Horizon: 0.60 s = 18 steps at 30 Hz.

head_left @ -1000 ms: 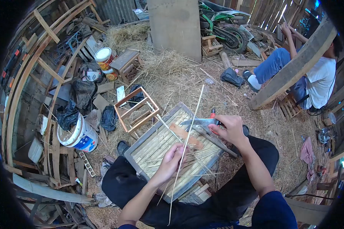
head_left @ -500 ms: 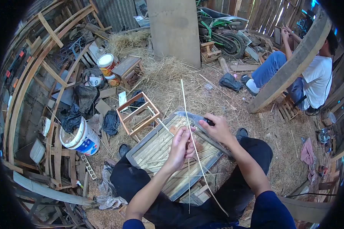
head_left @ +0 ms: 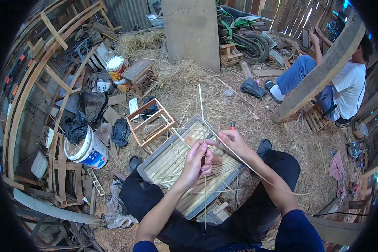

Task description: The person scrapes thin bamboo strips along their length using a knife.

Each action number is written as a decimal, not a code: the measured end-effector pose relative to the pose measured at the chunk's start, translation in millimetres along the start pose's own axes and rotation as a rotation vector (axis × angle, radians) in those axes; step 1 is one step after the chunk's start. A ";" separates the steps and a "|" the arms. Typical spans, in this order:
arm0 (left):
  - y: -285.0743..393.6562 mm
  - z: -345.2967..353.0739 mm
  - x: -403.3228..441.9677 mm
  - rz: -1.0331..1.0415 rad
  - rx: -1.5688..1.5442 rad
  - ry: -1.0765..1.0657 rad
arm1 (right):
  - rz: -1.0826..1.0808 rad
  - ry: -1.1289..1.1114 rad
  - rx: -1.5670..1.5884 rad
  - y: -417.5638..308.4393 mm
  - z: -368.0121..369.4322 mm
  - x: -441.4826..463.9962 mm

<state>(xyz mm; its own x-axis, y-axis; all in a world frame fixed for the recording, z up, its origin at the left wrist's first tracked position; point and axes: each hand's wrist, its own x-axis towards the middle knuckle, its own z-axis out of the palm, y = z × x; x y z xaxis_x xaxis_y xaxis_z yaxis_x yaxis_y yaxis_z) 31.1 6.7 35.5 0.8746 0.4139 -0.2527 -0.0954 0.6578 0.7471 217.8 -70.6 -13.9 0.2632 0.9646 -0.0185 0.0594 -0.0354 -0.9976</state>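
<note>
My left hand (head_left: 196, 161) is closed around a thin bamboo strip (head_left: 201, 101) standing nearly upright; its lower end hangs below the hand. Near the top the strip forks, and a peeled length (head_left: 256, 169) bends right, over my right forearm. My right hand (head_left: 238, 145) is closed beside the fork, its fingers at the peeled length. A knife's red-and-black handle end (head_left: 232, 125) sticks up behind that hand; the blade is hidden. Below both hands, a dark-framed slatted wooden board (head_left: 145, 170) rests between my legs, with several thin strips (head_left: 227, 176) lying on it.
An open wooden frame (head_left: 151, 122) stands just left of the board. Further left are a white bucket (head_left: 94, 151) and a small stool (head_left: 137, 69). A slanted post (head_left: 319, 73) rises at right, with a seated person (head_left: 348, 90) behind it. Straw and shavings cover the floor.
The peeled length has swung right, from beside my left hand to across my right forearm. My right hand has turned and moved slightly down; the knife blade, visible before, is now hidden.
</note>
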 end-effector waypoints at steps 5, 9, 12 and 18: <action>2.7 -3.5 -0.5 0.009 0.029 0.017 | 0.301 -0.148 0.252 -14.4 3.8 -4.2; 4.8 -4.1 -0.6 0.020 0.103 0.030 | 0.421 -0.256 0.390 -12.6 2.2 -3.0; 4.7 -5.1 -0.5 0.017 0.037 0.049 | 0.441 -0.269 0.372 -10.5 3.5 -1.7; 3.4 -13.7 6.4 0.149 0.052 0.095 | 0.164 -0.176 0.111 -3.9 10.4 -0.6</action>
<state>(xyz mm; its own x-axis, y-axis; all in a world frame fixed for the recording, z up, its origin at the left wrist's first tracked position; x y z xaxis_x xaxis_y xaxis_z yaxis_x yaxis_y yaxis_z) 29.8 20.2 28.0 0.8035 0.5636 -0.1918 -0.1941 0.5526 0.8105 207.4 -68.4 -10.7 0.0880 0.9792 -0.1826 -0.0784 -0.1760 -0.9813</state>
